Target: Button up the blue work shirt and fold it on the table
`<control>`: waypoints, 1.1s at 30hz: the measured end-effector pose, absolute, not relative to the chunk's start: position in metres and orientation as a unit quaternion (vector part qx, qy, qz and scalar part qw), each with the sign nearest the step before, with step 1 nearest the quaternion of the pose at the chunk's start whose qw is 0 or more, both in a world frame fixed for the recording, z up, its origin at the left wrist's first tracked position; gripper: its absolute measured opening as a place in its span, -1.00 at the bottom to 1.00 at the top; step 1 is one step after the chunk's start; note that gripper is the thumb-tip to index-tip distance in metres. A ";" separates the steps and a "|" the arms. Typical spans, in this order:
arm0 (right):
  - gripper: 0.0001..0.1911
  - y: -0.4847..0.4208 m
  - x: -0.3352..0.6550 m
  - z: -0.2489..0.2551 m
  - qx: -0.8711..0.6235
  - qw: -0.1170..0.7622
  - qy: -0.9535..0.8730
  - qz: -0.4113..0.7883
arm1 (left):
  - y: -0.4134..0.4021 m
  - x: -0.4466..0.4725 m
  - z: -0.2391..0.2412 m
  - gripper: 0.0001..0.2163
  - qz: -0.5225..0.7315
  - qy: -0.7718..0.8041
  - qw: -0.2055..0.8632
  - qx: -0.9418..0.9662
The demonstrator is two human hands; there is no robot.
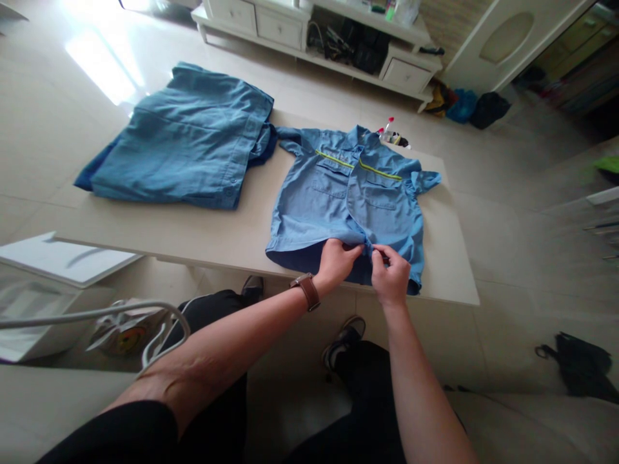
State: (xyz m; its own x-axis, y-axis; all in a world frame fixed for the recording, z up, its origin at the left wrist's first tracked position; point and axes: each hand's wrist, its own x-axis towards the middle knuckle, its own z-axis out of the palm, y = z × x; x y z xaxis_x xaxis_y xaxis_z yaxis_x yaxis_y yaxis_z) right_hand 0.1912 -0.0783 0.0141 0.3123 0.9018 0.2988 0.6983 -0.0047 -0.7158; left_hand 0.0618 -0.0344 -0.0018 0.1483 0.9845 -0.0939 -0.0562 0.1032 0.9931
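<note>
A blue short-sleeved work shirt (pixel 338 200) with yellow chest stripes lies face up on a low beige table (pixel 203 232). My left hand (pixel 336 261), with a brown watch on its wrist, pinches the left front edge of the shirt near the bottom hem. My right hand (pixel 391 274) pinches the facing front edge right beside it. Both hands are closed on the cloth at the shirt's lower opening. A pile of folded blue garments (pixel 188 138) lies on the table's left part.
A small bottle and dark bits (pixel 391 133) sit at the table's far edge. A white cabinet (pixel 314 32) stands behind, bags (pixel 464 106) on the floor beside it. A white box (pixel 53 283) is at my left, a black bag (pixel 580 364) at my right.
</note>
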 end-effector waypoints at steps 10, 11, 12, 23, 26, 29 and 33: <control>-0.75 -0.075 0.196 0.011 -0.702 0.425 -0.541 0.181 | -0.038 0.064 -0.002 -0.80 0.456 0.460 0.581 0.493; -0.75 -0.074 0.197 0.009 -0.703 0.426 -0.538 0.189 | -0.039 0.064 -0.003 -0.81 0.456 0.456 0.584 0.493; -0.74 -0.074 0.198 0.008 -0.703 0.426 -0.534 0.198 | -0.038 0.065 -0.004 -0.82 0.455 0.455 0.586 0.492; -0.79 -0.076 0.194 0.012 -0.704 0.401 -0.563 0.165 | -0.039 0.067 -0.009 -0.70 0.433 0.464 0.626 0.453; -0.80 -0.076 0.192 0.012 -0.702 0.400 -0.568 0.158 | -0.038 0.068 -0.014 -0.75 0.447 0.453 0.627 0.449; -0.82 -0.075 0.192 0.011 -0.700 0.402 -0.569 0.157 | -0.036 0.069 -0.019 -0.77 0.457 0.446 0.624 0.450; -0.82 -0.075 0.191 0.011 -0.702 0.400 -0.569 0.153 | -0.036 0.069 -0.019 -0.79 0.468 0.438 0.626 0.444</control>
State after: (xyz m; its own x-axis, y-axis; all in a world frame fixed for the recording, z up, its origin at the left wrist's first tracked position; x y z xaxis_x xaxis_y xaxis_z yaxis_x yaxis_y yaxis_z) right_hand 0.1914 -0.0754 0.0105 0.3062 0.9213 0.2397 0.6764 -0.0334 -0.7358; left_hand 0.0689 -0.0361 -0.0194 0.1785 0.9750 -0.1322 -0.1975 0.1671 0.9660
